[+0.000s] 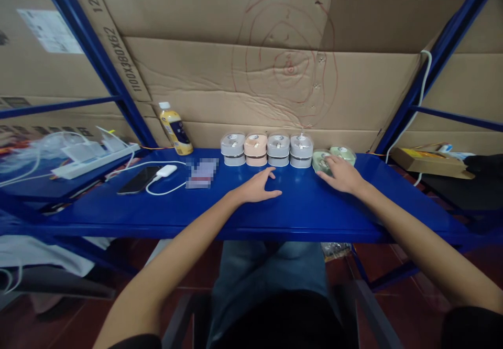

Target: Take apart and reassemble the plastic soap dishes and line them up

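Along the back of the blue table stand stacked clear-lidded boxes: a grey one [233,149] at the left, a peach one [255,149], then a grey one [278,150] and another grey one [301,151]. At the right end sit a green box [320,161] and a second green box [344,153]. My right hand [341,175] lies over the front green box, fingers on its top. My left hand [260,187] is over the table in front of the peach and grey boxes, thumb and fingers apart, holding nothing.
At the left of the table [236,215] lie a black phone [137,180], a white charger [166,171] with a cable, and a blurred packet [202,173]. A yellow bottle [176,131] stands behind. Blue frame posts and cardboard [188,71] bound the table.
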